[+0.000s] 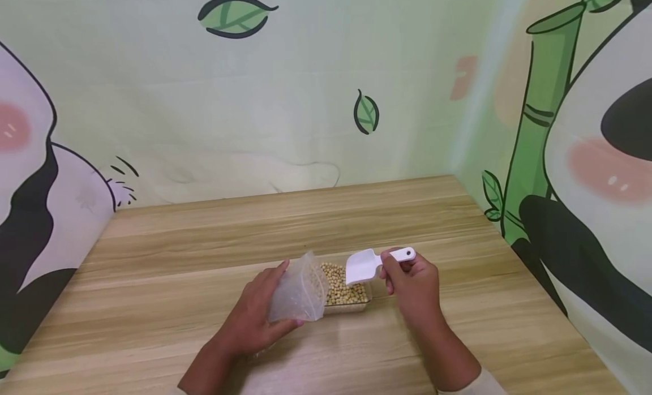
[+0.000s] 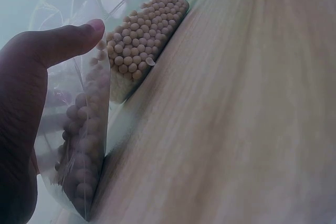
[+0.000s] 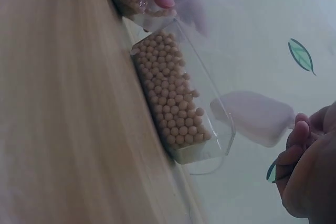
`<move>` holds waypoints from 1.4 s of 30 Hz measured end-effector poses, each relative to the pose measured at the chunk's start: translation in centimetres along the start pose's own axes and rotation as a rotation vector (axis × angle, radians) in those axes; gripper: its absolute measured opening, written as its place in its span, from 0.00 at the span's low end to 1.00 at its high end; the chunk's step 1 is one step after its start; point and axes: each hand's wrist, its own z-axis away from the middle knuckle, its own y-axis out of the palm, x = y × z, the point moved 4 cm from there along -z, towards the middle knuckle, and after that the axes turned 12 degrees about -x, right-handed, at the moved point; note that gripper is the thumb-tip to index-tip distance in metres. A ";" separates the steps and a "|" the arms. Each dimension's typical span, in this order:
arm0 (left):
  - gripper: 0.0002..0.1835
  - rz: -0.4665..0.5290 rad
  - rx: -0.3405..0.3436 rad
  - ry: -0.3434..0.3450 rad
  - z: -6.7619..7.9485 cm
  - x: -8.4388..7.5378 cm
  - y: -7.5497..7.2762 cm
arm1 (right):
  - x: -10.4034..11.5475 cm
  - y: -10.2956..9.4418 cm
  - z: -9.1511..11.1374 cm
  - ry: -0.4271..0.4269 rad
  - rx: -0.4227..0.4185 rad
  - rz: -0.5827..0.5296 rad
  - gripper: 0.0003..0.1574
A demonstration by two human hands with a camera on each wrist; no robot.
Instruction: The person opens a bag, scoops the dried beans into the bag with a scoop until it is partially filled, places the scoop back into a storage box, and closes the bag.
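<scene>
A clear plastic bag (image 1: 297, 293) with some soybeans at its bottom is held by my left hand (image 1: 253, 314), the thumb and fingers curled round its sides. The bag's mouth leans over the left end of a clear rectangular container (image 3: 191, 156). Soybeans (image 1: 342, 287) fill much of that container. My right hand (image 1: 415, 284) pinches the handle of a small white scoop (image 1: 363, 266) above the container's right part. No beans are visible on the scoop's blade in the head view. In the left wrist view the left thumb (image 2: 73, 43) presses on the bag.
The container stands on a wood-grain table (image 1: 204, 242). Behind the table hangs a pale green backdrop (image 1: 305, 72) printed with leaves, pandas and bamboo. The backdrop also closes in the table's left and right sides.
</scene>
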 end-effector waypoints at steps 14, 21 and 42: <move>0.59 -0.006 0.005 -0.005 0.1 0.1 0.0 | 0.6 1.2 1.4 -0.590 0.135 0.339 0.03; 0.59 -0.002 0.004 -0.011 0.0 -0.1 -0.2 | 0.0 1.5 1.1 -0.387 0.220 0.334 0.04; 0.59 -0.007 0.007 -0.007 0.0 -0.1 -0.1 | -1.9 1.5 0.0 0.075 0.185 0.157 0.12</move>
